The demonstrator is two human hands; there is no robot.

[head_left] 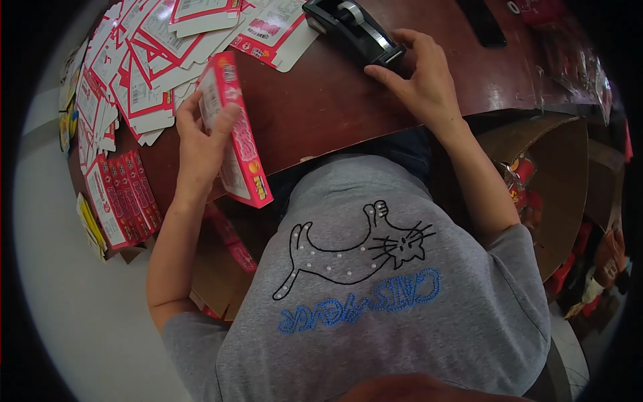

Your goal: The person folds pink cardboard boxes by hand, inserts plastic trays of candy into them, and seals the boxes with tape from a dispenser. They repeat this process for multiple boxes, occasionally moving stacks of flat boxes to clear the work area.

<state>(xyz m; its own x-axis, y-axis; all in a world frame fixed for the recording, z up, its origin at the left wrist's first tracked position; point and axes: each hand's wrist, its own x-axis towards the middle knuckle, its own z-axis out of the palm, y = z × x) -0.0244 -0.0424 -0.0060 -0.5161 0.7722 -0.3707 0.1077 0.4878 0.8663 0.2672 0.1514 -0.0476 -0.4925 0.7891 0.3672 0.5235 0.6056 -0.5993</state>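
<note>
My left hand [204, 137] is closed around a pink and white cardboard box [248, 151], held on edge over the table's front edge, with its narrow printed side turned up. At the back of the table stands a black tape dispenser [351, 27] with a roll of tape in it. The thumb and fingers of my right hand [429, 84] lie either side of its cutter end, gripping it. Whether a strip of tape is between those fingers is hidden.
Flat printed cartons [151, 53] lie in an overlapping pile at the left. Several upright pink boxes [124, 197] form a row at the table's left edge. A black flat object [482, 23] lies at the back right. Below right, an open cardboard carton [556, 154] holds red wrapped items.
</note>
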